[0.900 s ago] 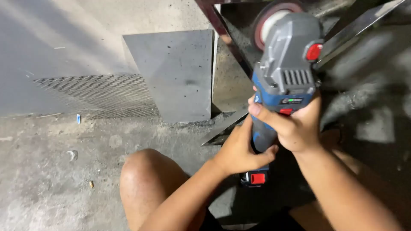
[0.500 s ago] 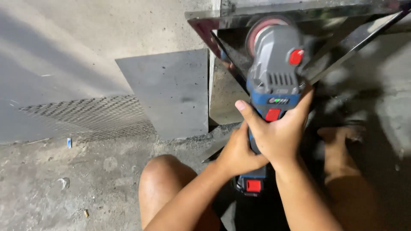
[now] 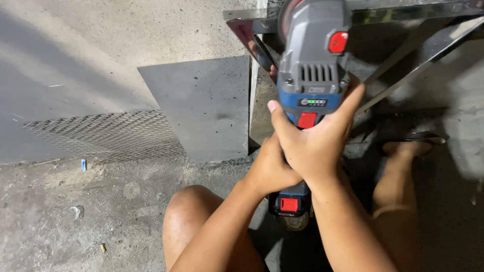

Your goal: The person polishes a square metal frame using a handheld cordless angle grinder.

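A grey and blue cordless angle grinder with red buttons points away from me, its disc at the top edge against a shiny metal frame. My right hand wraps around the grinder's body just behind the red switch. My left hand grips the handle lower down, partly under the right hand. The battery end sticks out below both hands. My bare knee is below left, my foot to the right.
A flat grey metal sheet lies on the concrete floor to the left of the frame. An expanded metal mesh panel lies further left. Diagonal steel bars run from the frame at right. Small debris dots the floor.
The grinder and both hands have moved forward and up toward the metal frame, which has come more into view. The grip of both hands is unchanged.
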